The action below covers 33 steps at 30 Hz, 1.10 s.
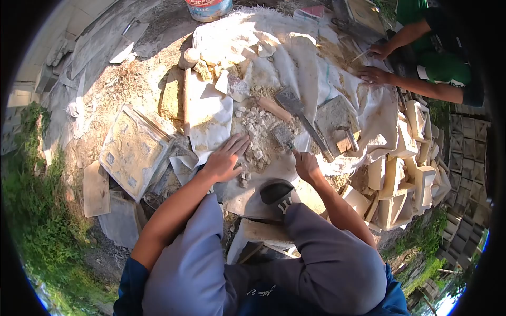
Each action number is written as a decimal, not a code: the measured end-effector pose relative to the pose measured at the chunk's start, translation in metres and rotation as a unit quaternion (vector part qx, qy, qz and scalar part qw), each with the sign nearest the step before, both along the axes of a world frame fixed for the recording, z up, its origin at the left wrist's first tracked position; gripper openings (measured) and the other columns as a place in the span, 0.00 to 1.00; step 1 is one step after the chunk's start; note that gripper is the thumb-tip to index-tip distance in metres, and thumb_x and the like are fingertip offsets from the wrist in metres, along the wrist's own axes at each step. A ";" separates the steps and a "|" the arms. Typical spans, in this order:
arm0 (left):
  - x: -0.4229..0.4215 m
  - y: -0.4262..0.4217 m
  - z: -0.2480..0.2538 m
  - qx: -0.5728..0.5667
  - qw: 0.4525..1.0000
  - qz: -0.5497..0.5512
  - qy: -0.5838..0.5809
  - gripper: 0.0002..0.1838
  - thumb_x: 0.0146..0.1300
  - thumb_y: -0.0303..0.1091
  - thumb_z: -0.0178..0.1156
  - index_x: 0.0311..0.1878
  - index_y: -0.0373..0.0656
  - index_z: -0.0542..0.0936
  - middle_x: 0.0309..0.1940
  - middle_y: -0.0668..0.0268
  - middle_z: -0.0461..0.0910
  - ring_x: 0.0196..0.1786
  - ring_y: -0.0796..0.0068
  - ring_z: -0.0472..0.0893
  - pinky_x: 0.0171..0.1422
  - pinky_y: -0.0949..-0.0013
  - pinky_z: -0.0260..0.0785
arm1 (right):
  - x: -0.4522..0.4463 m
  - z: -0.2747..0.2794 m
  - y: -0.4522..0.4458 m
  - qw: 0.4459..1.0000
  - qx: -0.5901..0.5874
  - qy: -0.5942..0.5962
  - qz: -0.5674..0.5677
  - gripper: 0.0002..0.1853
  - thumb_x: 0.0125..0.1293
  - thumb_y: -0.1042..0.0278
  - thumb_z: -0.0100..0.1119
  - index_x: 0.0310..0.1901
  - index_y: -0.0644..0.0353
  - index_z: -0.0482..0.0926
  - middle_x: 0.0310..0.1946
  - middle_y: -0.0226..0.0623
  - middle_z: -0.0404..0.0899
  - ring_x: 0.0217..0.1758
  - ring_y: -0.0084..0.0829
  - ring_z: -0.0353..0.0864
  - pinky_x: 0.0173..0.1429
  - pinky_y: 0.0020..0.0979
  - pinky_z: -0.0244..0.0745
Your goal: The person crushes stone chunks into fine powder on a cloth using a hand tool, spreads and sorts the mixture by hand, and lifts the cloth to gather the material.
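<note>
My left hand point(227, 157) lies with its fingers stretched out beside a heap of pale stone chips point(258, 120) on a dusty white sheet. In my right hand point(308, 167) is the handle of a small trowel-like tool point(283, 135); its square grey head rests by the chips. Just beyond lies a dark metal tool point(295, 108) with a flat head and a long shaft, next to a wooden handle point(274, 108). A long-handled mallet point(187, 95) lies left of the chips. My shoe point(276, 192) stands below the heap.
A dusty square slab point(134, 150) is at left, and pale cut blocks point(408, 179) are piled at right. A paint bucket point(209, 8) stands at the far edge. A co-worker's hands point(377, 75) are at upper right, one with a thin stick. Larger stones point(203, 69) lie near the mallet.
</note>
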<state>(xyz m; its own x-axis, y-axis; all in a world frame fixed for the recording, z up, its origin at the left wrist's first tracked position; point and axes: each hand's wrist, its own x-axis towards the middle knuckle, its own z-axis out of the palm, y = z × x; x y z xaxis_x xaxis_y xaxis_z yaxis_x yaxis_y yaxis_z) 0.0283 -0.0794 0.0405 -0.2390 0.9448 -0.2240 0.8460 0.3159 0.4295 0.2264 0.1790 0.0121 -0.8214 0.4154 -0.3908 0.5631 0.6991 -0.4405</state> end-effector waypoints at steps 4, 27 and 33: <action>0.001 0.001 0.000 -0.012 1.000 -0.001 0.006 0.50 0.60 0.45 0.67 0.81 0.40 0.53 0.82 0.61 0.52 0.83 0.56 0.51 0.86 0.59 0.44 | -0.008 0.035 0.003 0.993 -0.067 0.084 -0.044 0.24 0.80 0.51 0.43 0.38 0.67 0.78 0.25 0.62 0.76 0.31 0.66 0.76 0.37 0.55 0.69; 0.003 0.001 -0.002 -0.004 1.000 0.006 -0.009 0.48 0.63 0.46 0.65 0.80 0.39 0.54 0.82 0.61 0.51 0.83 0.55 0.49 0.86 0.58 0.43 | 0.082 0.012 -0.009 0.997 -0.042 -0.055 -0.040 0.24 0.81 0.53 0.41 0.38 0.68 0.77 0.27 0.66 0.77 0.34 0.68 0.77 0.38 0.59 0.70; 0.001 0.004 0.001 -0.007 1.000 -0.007 0.006 0.48 0.63 0.47 0.64 0.80 0.37 0.53 0.82 0.59 0.51 0.83 0.54 0.49 0.86 0.57 0.44 | 0.027 0.040 -0.003 0.991 -0.076 0.043 -0.104 0.29 0.80 0.49 0.45 0.31 0.72 0.75 0.24 0.64 0.73 0.26 0.59 0.68 0.35 0.51 0.66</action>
